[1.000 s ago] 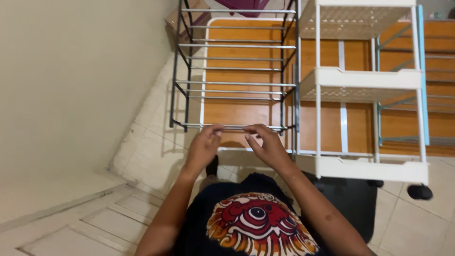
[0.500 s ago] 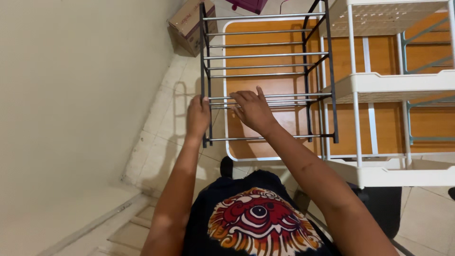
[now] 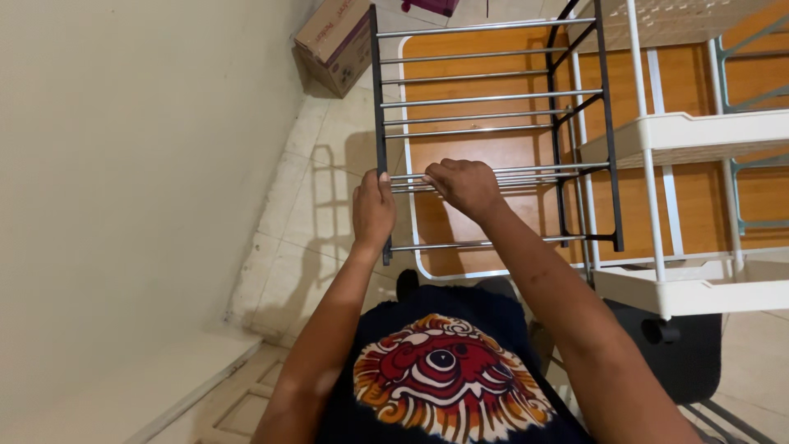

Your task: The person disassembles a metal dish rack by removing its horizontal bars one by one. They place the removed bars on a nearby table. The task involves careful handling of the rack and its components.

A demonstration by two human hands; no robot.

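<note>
Left hand (image 3: 374,210) is wrapped around the black post of the metal shoe rack (image 3: 493,107); right hand (image 3: 464,185) curls over its chrome rails; a white plastic trolley (image 3: 690,136) crowds the rack's right side; a cardboard box (image 3: 333,41) sits beyond by the wall.

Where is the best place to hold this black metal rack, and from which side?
Probably the black corner post of the rack, from the wall side, where the left hand grips. It is rigid; the thin silver bars under the right hand seem weaker.
</note>
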